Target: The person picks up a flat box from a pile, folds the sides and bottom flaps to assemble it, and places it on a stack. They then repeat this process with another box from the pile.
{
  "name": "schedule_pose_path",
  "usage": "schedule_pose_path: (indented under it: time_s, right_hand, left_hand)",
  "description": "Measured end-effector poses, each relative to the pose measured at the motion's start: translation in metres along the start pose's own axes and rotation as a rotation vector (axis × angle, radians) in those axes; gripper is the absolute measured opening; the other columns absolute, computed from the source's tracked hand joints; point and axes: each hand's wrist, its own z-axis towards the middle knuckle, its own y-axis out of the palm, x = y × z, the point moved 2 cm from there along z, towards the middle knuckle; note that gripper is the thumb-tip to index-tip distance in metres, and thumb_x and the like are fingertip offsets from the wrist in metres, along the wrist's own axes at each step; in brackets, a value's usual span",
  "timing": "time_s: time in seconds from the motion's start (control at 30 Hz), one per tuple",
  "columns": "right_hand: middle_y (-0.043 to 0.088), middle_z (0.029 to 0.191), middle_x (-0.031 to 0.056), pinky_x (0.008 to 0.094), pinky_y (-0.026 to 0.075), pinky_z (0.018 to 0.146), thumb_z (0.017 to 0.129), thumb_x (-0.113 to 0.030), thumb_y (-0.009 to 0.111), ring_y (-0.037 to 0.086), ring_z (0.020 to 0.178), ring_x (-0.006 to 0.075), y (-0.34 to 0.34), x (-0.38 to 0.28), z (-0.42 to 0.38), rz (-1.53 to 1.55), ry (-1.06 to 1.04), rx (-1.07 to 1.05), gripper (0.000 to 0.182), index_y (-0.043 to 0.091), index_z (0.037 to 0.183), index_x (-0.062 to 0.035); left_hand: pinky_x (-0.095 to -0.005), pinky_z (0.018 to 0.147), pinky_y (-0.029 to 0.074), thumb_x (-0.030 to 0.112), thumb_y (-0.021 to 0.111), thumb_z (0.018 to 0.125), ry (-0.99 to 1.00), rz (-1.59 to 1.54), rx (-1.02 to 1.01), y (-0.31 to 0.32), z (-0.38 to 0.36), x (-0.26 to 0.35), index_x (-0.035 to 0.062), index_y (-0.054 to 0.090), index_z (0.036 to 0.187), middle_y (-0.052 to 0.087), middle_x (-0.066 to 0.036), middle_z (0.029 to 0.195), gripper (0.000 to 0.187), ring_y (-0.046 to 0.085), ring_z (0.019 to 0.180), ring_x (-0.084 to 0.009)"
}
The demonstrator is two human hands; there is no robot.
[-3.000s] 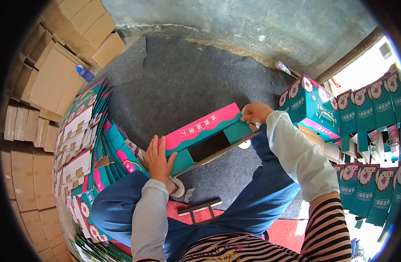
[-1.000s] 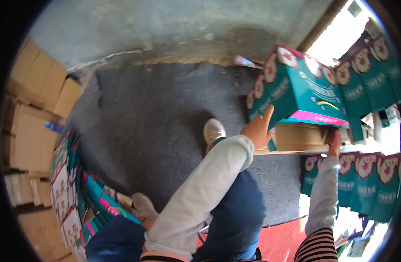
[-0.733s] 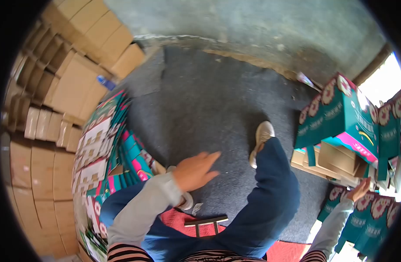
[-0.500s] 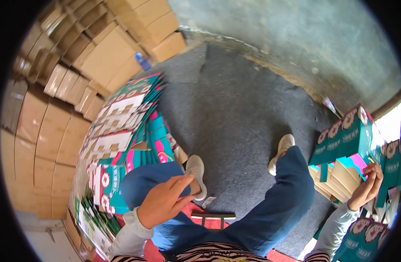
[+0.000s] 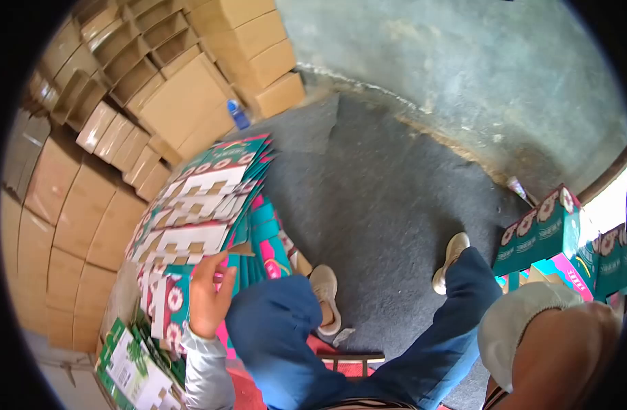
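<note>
My left hand (image 5: 210,301) is over the near edge of a stack of flat printed cartons (image 5: 194,205), its fingers stretched upward and the thumb apart. Nothing shows in its grasp. The cartons are green, white and maroon with flower prints, their cut-out flaps fanned out. Below them lie more green and pink cartons (image 5: 266,239). My right hand (image 5: 566,348) is raised close to the camera, large and blurred, beside its pale sleeve cuff; its fingers are hidden. Behind it stands a folded-up green carton (image 5: 542,229) with flower prints.
Brown cardboard boxes (image 5: 88,205) are piled along the left, with a blue bottle (image 5: 238,114) beside them. Green-and-white printed cartons (image 5: 132,365) lie at lower left. My legs (image 5: 279,328) straddle the dark floor (image 5: 388,205). A grey wall (image 5: 464,68) rises behind.
My left hand has moved from above my knee, left to the carton stack. My right hand has left the green cartons at right and come up near the camera. The view has shifted slightly.
</note>
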Motion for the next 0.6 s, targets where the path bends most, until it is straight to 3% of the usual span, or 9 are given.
schedule_pose_path:
  time_s: [0.13,0.27,0.3,0.33,0.4,0.43,0.47,0.53,0.6]
  right_hand:
    - [0.042,0.075,-0.0015,0.0295,0.033,0.060,0.084,-0.024,0.047,0.042,0.068,0.0125,0.006,0.023,0.005,-0.041,0.065,0.006,0.017,0.054,0.099,-0.0173]
    - [0.038,0.075,-0.0055,0.0295,0.032,0.060,0.084,-0.025,0.046,0.040,0.069,0.0119,0.000,0.033,-0.003,-0.098,0.229,0.147,0.021,0.053,0.103,-0.0215]
    - [0.038,0.071,-0.0043,0.0295,0.030,0.058,0.096,-0.030,0.036,0.040,0.064,0.0110,0.000,0.057,-0.044,0.060,-0.209,0.201,0.028,0.059,0.111,-0.0218]
    - [0.050,0.075,0.0025,0.0297,0.037,0.054,0.085,-0.019,0.049,0.048,0.062,0.0143,0.006,0.070,-0.068,0.055,0.009,-0.044,0.016,0.060,0.096,-0.0149]
    - [0.063,0.081,0.0093,0.0306,0.046,0.049,0.066,-0.005,0.065,0.058,0.059,0.0207,0.060,0.108,-0.095,-0.057,0.159,-0.119,0.020,0.062,0.086,-0.0060]
    - [0.064,0.087,0.0096,0.0302,0.049,0.050,0.070,-0.002,0.064,0.061,0.062,0.0177,0.080,0.126,-0.122,0.001,0.262,-0.292,0.027,0.063,0.097,-0.0052]
    - [0.064,0.088,0.0104,0.0304,0.051,0.054,0.069,0.001,0.063,0.062,0.064,0.0198,0.094,0.137,-0.146,0.065,0.349,-0.408,0.034,0.063,0.102,-0.0035]
    - [0.064,0.089,0.0106,0.0310,0.052,0.056,0.069,0.001,0.064,0.063,0.066,0.0210,0.104,0.150,-0.170,0.243,0.490,-0.598,0.036,0.062,0.105,-0.0032]
    - [0.065,0.089,0.0107,0.0313,0.053,0.059,0.072,-0.001,0.064,0.064,0.067,0.0225,0.112,0.160,-0.180,0.342,0.604,-0.718,0.037,0.061,0.109,-0.0033]
  left_hand:
    - [-0.0257,0.060,0.048,0.017,0.059,0.090,-0.277,-0.359,-0.123,0.059,0.058,-0.115,0.0015,0.061,0.106,0.065,-0.006,0.090,0.022,0.060,0.074,-0.0120]
    - [-0.0301,0.064,0.054,0.027,0.058,0.089,-0.700,-0.588,-0.268,0.115,0.134,-0.199,0.0033,0.061,0.103,0.065,-0.007,0.089,0.027,0.063,0.076,-0.0167]
    - [-0.0334,0.069,0.055,0.027,0.059,0.088,-0.772,-0.747,-0.159,0.128,0.143,-0.205,-0.0004,0.057,0.107,0.063,-0.011,0.095,0.034,0.064,0.082,-0.0208]
    - [-0.0368,0.075,0.055,0.025,0.056,0.090,-0.832,-0.816,-0.112,0.142,0.159,-0.215,-0.0033,0.051,0.113,0.060,-0.017,0.102,0.037,0.063,0.089,-0.0257]
    - [-0.0398,0.078,0.055,0.027,0.054,0.092,-0.943,-0.960,0.020,0.173,0.187,-0.252,-0.0044,0.045,0.118,0.058,-0.021,0.104,0.042,0.061,0.095,-0.0302]
    - [-0.0400,0.080,0.054,0.028,0.054,0.093,-0.961,-1.013,0.065,0.185,0.196,-0.266,-0.0029,0.046,0.117,0.058,-0.020,0.104,0.040,0.061,0.095,-0.0300]
    - [-0.0401,0.082,0.053,0.030,0.054,0.093,-0.980,-1.065,0.106,0.197,0.205,-0.277,-0.0015,0.047,0.115,0.058,-0.020,0.104,0.039,0.061,0.095,-0.0298]
    - [-0.0397,0.085,0.053,0.034,0.057,0.092,-0.965,-1.205,0.149,0.214,0.219,-0.301,0.0002,0.046,0.116,0.056,-0.021,0.109,0.043,0.060,0.100,-0.0308]
    - [-0.0416,0.081,0.056,0.033,0.054,0.094,-0.953,-1.340,0.343,0.225,0.234,-0.312,-0.0053,0.043,0.114,0.055,-0.023,0.106,0.045,0.061,0.096,-0.0337]
